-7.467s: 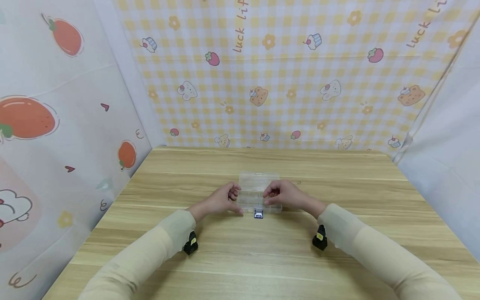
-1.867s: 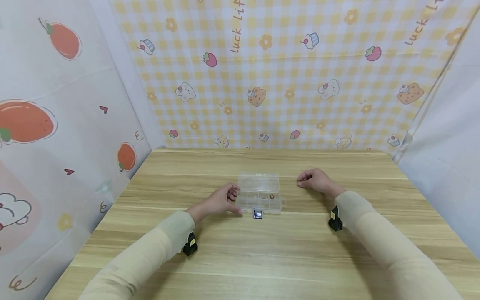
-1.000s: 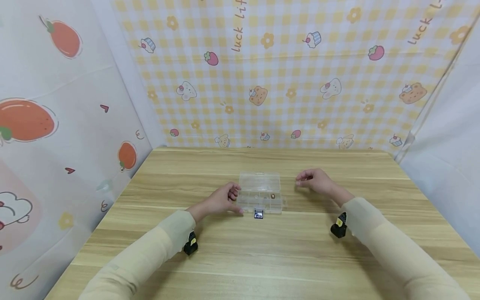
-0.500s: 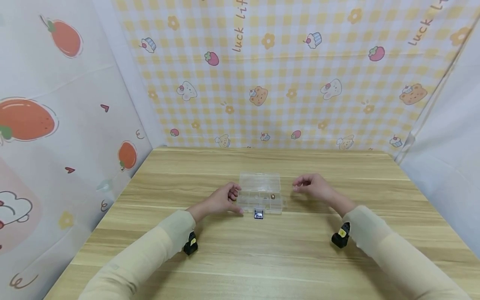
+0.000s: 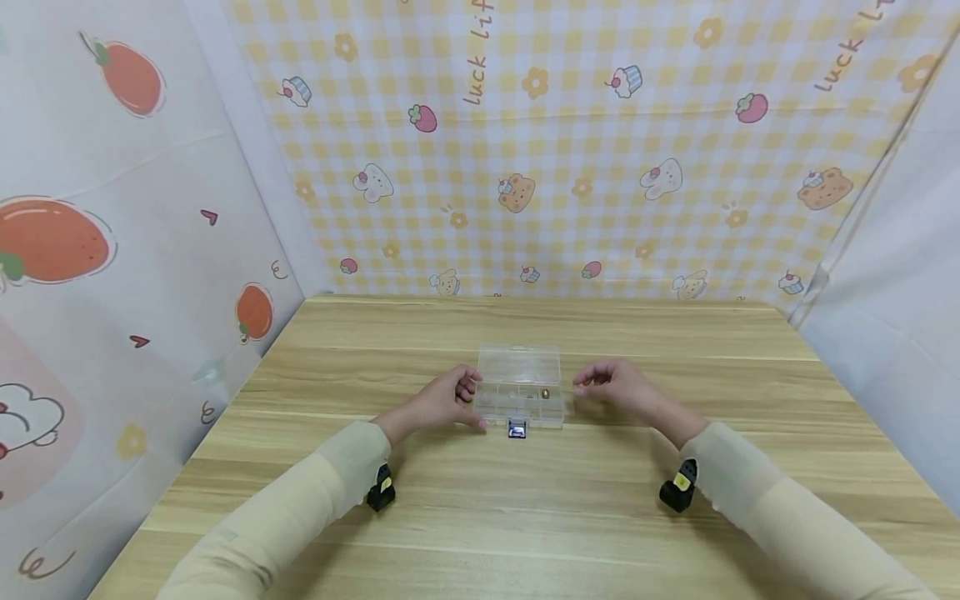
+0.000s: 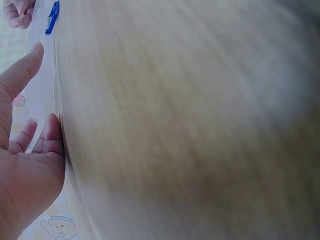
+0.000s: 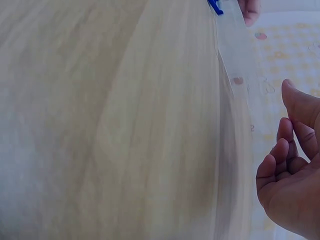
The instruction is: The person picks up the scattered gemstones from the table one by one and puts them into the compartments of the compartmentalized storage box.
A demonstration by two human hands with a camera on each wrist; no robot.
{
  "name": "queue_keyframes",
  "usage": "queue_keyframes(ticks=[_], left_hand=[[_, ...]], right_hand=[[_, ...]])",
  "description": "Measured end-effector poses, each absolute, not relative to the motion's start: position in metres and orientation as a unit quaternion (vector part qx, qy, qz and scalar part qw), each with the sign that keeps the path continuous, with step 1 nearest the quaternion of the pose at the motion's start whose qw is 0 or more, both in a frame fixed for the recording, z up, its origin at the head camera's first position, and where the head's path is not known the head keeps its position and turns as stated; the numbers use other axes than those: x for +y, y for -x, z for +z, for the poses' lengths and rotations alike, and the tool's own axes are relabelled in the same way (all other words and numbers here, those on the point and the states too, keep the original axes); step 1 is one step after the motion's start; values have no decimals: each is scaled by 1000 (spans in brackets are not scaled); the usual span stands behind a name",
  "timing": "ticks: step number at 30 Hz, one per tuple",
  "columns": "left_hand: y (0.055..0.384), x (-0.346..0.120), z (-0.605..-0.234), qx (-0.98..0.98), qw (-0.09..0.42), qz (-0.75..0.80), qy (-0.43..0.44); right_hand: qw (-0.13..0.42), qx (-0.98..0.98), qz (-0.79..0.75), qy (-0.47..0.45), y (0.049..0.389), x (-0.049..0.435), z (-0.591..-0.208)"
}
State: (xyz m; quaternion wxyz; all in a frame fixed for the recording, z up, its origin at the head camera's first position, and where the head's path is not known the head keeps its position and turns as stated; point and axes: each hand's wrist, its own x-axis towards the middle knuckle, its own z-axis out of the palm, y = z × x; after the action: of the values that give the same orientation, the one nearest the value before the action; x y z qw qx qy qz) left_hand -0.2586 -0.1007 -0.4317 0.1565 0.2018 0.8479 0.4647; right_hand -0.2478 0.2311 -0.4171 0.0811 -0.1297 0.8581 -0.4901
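Observation:
A clear plastic compartment box (image 5: pixel 519 410) stands on the table, its lid (image 5: pixel 519 363) raised at the back and a blue latch (image 5: pixel 517 429) at the front. A small gold bead (image 5: pixel 545 394) lies in a rear compartment near the right end. My left hand (image 5: pixel 441 400) holds the box's left end, thumb at the front corner and fingers at the side; the left wrist view shows the same hand (image 6: pixel 30 150). Just off the box's right end hovers my right hand (image 5: pixel 618 387), thumb and index close together. I cannot tell whether anything small is between them.
The box rests on a wood-grain table (image 5: pixel 480 517). A yellow checked cloth (image 5: pixel 525 167) hangs behind the table's back edge, and pale cloth (image 5: pixel 150 250) hangs at the left. A small black camera (image 5: pixel 381 489) sits on my left wrist, another (image 5: pixel 678 486) on my right.
My right hand has left the box's right compartments, where the gold bead now shows, gone right to the table, then come back left to the box's right end. My left hand has stayed put.

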Motion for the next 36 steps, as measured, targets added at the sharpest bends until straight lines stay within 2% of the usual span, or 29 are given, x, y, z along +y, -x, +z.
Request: queue_keyframes(ticks=[36], left_hand=[[257, -102, -430, 849, 153, 462, -204]], right_hand=[[124, 845, -492, 171, 240, 199, -424]])
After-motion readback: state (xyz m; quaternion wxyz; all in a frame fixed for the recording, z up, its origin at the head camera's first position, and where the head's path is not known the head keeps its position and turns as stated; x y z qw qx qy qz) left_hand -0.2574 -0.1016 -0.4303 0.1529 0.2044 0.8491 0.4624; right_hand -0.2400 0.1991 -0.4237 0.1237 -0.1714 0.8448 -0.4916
